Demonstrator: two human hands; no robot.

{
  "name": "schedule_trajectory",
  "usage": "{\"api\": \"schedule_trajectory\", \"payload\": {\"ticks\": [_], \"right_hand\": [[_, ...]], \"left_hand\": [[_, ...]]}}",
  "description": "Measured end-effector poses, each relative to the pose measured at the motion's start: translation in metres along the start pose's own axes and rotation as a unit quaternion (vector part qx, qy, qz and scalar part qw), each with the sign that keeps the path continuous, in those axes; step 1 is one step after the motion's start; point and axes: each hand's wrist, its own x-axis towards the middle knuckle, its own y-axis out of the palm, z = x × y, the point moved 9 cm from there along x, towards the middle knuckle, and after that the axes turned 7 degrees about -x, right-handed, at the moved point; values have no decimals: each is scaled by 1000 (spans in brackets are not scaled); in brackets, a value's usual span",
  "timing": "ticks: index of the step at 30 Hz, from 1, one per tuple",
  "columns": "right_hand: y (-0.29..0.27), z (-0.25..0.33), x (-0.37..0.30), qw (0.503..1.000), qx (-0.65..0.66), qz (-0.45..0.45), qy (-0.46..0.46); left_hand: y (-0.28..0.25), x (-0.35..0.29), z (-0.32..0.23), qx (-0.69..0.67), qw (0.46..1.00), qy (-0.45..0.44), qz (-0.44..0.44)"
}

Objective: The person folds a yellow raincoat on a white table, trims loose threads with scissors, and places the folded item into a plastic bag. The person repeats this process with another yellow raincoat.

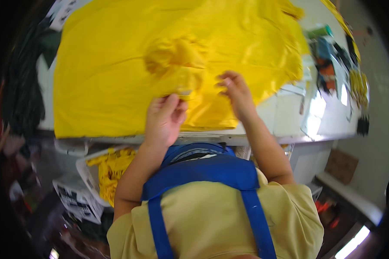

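A large spread of yellow fabric [103,82] covers most of the table in front of me. On top of it, a bunched yellow fabric piece [173,56] rises in loose folds, its lower part smeared by motion. My left hand [165,121] pinches the near edge of this piece between thumb and fingers, close to the table's front edge. To the right, my right hand [237,93] hovers over the yellow fabric, fingers loosely bent and apart, with nothing visible in them.
Dark fabric [23,90] hangs at the table's left end. Under the front edge stands a white bin [87,172] with yellow pieces. Small tools and a green roll [320,32] lie at the right on the white tabletop [285,114]. A brown cardboard piece [341,165] leans farther right.
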Motion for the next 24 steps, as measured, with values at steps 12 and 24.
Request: {"api": "schedule_trajectory", "payload": {"ticks": [12, 24], "right_hand": [[-534, -95, -61, 605, -602, -456, 252], [-201, 42, -59, 926, -266, -243, -112]], "left_hand": [[44, 24, 49, 62, 993, -89, -45], [62, 24, 47, 81, 994, -69, -33]]}}
